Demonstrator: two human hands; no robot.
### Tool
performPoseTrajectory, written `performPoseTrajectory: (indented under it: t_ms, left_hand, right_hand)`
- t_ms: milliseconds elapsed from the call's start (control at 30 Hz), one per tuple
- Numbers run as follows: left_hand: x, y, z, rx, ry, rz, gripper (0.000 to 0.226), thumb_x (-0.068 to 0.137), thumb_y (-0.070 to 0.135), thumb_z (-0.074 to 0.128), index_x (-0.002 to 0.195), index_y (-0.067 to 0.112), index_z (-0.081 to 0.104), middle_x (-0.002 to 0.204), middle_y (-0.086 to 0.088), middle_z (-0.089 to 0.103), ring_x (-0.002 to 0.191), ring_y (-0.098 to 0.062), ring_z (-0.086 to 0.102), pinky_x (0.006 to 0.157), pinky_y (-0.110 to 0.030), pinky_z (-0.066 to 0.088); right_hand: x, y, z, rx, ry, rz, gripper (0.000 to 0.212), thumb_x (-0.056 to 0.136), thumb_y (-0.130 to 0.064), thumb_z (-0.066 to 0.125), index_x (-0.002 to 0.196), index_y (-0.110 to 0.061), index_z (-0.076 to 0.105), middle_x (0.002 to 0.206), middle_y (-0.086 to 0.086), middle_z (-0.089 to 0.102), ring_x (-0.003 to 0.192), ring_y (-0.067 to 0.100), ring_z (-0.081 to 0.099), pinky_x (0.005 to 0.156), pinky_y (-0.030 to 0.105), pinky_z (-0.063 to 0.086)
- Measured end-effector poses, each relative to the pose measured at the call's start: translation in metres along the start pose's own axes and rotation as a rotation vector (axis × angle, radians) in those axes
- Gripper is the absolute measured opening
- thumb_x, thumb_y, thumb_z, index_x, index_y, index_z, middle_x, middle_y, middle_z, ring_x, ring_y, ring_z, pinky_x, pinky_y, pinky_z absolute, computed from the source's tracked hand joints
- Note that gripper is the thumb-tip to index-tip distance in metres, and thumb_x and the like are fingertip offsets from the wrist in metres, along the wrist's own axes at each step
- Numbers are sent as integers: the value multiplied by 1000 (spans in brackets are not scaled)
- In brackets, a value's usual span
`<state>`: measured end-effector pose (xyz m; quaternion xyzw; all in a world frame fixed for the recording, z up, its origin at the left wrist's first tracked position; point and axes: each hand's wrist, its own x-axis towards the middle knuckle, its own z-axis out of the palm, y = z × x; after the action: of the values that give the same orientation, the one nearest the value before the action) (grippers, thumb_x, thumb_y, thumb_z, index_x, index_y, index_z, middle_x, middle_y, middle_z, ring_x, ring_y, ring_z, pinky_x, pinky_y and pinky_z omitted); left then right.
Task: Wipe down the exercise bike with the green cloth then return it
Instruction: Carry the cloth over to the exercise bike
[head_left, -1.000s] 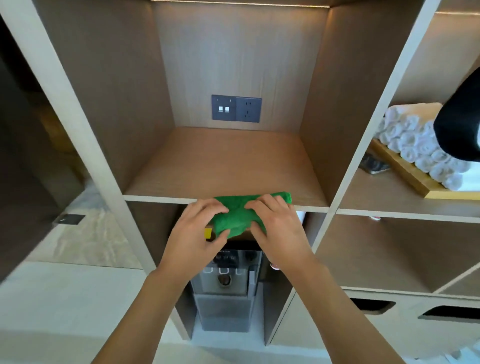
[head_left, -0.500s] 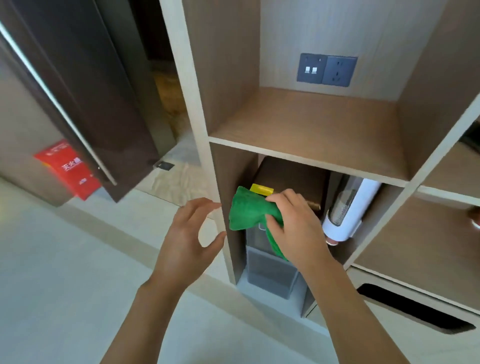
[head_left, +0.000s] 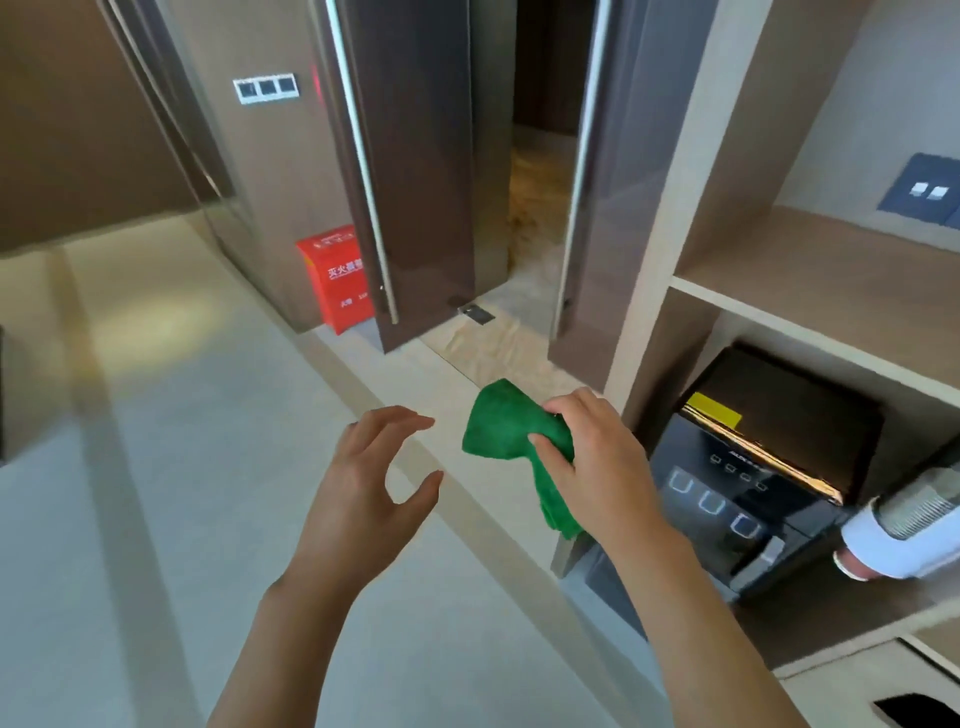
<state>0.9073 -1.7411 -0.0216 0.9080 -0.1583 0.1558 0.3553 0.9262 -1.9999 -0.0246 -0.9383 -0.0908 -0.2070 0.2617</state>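
Observation:
My right hand (head_left: 597, 462) grips the bunched green cloth (head_left: 506, 428) in mid-air, in front of the lower left corner of the wooden shelf unit (head_left: 810, 291). A tail of the cloth hangs down below my palm. My left hand (head_left: 369, 499) hovers a short way to the left of the cloth, fingers loosely curved and holding nothing. No exercise bike appears in this view.
A black water dispenser (head_left: 753, 467) with a yellow sticker sits in the lower shelf compartment, a white cup holder (head_left: 904, 525) beside it. Dark brown doors (head_left: 415, 182) stand ajar ahead, with a red fire box (head_left: 335, 278) on the floor at their left. Pale floor spreads left.
The cloth has come off the shelf edge; my left hand let go and only my right hand holds it. My view has swung left from the shelf toward the doors.

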Motion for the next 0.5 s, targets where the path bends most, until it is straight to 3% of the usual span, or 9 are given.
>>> performPoseTrajectory:
  t_ms: [133,300,433,500]
  left_hand:
    - [-37,-52,-61,8,76,-83,50,87,22,82,134,27,65,133,16,57,129,-13,56,106,-10,36]
    - [-87,-117,-140,34,185,-207,48,86,20,83,132,24,67,131,13,59,128,-16,56,104,-14,37]
    - [-128,-166,-203,68,284,-282,48,86,20,83,132,24,67,132,11,59,128,-18,57,104,-29,45]
    - [-148,-186,-230,83,322,-309,48,87,21,83,133,23,67,133,11,59,129,-17,56,106,-29,44]
  right_hand:
    - [9,-73,45,39,-59,-87,21,98,-30,66,114,-17,61,106,-7,57,95,18,55,75,42,54]
    - [21,-177,102,79,-108,-203,20,97,-30,65,113,-17,62,105,-8,58,94,17,56,72,39,54]
    - [23,-255,149,117,-161,-299,22,98,-33,61,114,-17,61,105,-7,58,94,18,57,75,39,55]
    - [22,-290,171,139,-187,-338,22,98,-34,60,114,-18,61,105,-8,58,95,17,57,77,39,55]
